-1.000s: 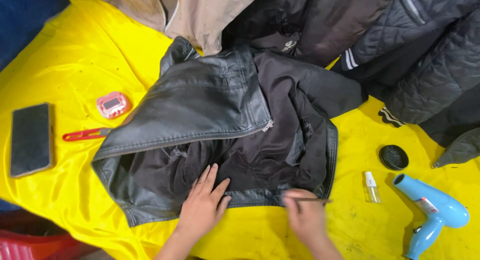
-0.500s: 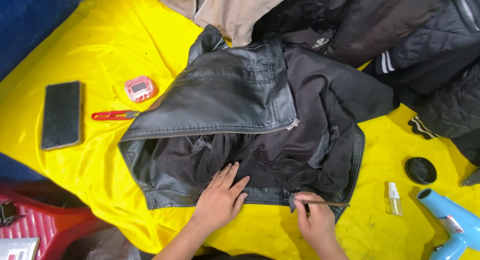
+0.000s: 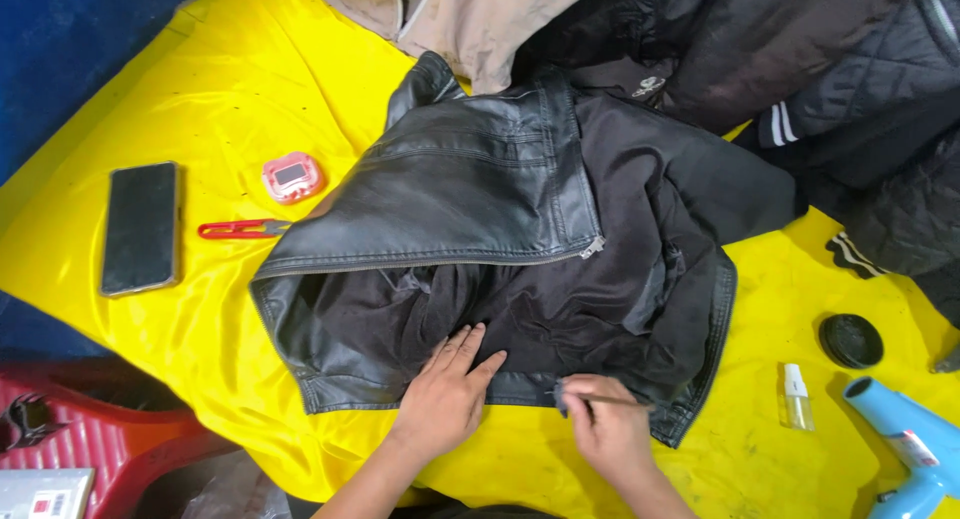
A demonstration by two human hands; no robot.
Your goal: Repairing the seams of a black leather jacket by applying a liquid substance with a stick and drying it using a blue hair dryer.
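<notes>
Head view: a black leather jacket [image 3: 480,239] lay opened on a yellow sheet [image 3: 230,89], its lining up. The left hand [image 3: 447,394] lay flat and released on the jacket's lower hem, fingers [image 3: 462,347] spread forward. The right hand [image 3: 607,429] was clenched around a thin brush [image 3: 600,399], the tip touching the hem just beside the left hand.

Toward the sheet's left edge lay a phone [image 3: 140,227]; between it and the jacket were red snips [image 3: 240,229] and a small pink gadget [image 3: 292,176]. Near the right edge stood a small clear bottle [image 3: 796,396], a round black lid [image 3: 850,340] and a blue hairdryer [image 3: 905,444]. More dark coats [image 3: 800,69] and a beige garment [image 3: 470,19] were heaped along the far edge. A red crate [image 3: 100,449] showed at the lower left, off the sheet.

Against the frame half a second before, both hands kept the same places on the hem; the camera had merely shifted, so everything sat a little further right and the red crate showed more.
</notes>
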